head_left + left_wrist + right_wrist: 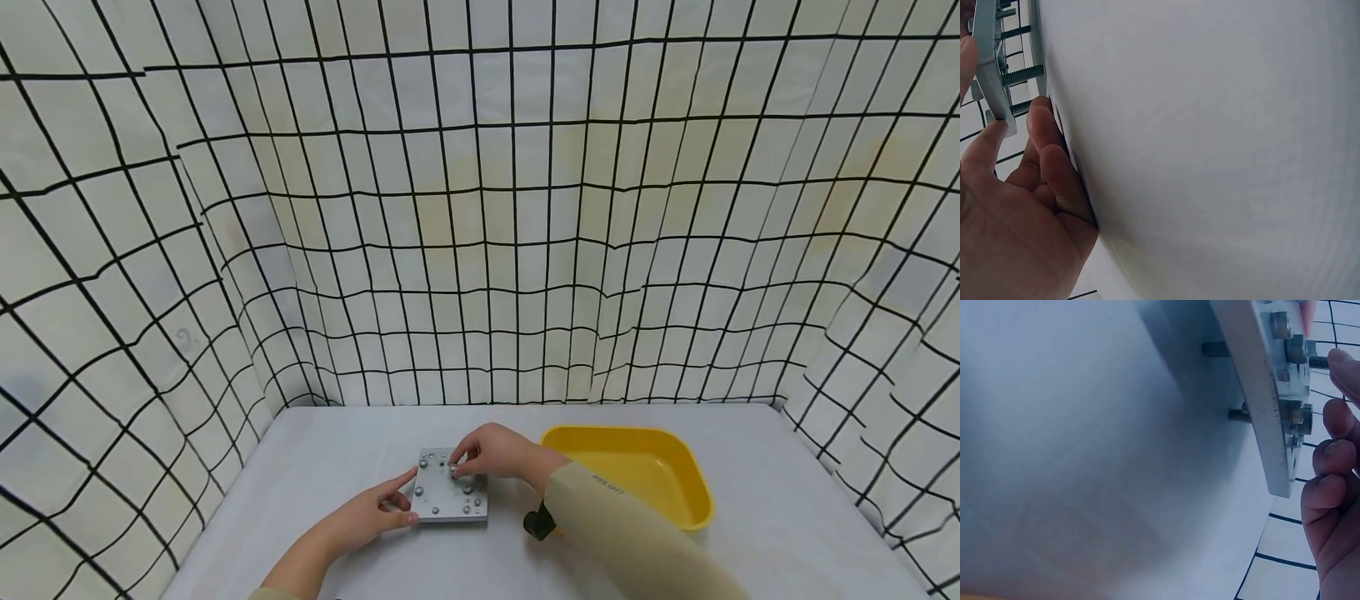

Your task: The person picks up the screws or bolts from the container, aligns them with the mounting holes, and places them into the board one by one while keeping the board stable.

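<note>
A square metal plate [447, 497] with several bolts set in it stands in front of me on the white table. My left hand [363, 518] grips its left side, forefinger toward the far corner and thumb at the near one. Over the plate's far right part, my right hand [498, 452] pinches a bolt [1318, 362] between thumb and finger; its threaded shank shows in the right wrist view. Threaded ends [1022, 75] stick out beneath the plate, holding it off the table in the left wrist view. My right fingers hide part of the plate's far edge.
A yellow tray [703, 492] sits to the right, partly behind my right forearm. White walls with a black grid [513, 250] enclose the table [315, 450] at the back and sides. A black object [538, 523] is at my right wrist.
</note>
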A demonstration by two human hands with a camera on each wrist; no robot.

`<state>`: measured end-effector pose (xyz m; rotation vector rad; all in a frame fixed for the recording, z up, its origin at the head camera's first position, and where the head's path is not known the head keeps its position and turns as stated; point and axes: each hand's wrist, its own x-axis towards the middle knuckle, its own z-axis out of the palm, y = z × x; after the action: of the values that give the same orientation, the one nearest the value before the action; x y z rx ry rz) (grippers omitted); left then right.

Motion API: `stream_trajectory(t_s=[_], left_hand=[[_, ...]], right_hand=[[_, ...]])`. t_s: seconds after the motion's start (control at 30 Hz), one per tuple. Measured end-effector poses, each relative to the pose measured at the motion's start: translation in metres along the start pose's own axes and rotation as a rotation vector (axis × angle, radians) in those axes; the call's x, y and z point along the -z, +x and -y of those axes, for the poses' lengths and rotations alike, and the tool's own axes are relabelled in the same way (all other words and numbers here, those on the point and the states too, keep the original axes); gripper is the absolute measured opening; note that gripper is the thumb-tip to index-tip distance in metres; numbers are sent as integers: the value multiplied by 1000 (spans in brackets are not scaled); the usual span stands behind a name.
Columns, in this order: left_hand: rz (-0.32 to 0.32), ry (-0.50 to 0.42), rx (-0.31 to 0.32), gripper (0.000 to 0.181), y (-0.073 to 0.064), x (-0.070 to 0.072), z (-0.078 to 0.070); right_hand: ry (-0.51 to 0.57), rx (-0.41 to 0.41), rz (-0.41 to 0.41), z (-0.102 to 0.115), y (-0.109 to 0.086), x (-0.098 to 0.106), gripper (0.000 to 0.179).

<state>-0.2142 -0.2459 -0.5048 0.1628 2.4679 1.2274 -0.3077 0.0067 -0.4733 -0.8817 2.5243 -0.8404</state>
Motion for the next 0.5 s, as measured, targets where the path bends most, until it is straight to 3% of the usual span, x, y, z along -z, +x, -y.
stream_trajectory(t_s=[0.3, 0.5], left_hand=[[-33, 46, 31, 87, 3, -1, 1], [-26, 40, 17, 87, 3, -1, 1]], right_hand=[[-68, -9, 24, -4, 3, -5, 14], [-136, -16, 32, -2, 6, -8, 16]])
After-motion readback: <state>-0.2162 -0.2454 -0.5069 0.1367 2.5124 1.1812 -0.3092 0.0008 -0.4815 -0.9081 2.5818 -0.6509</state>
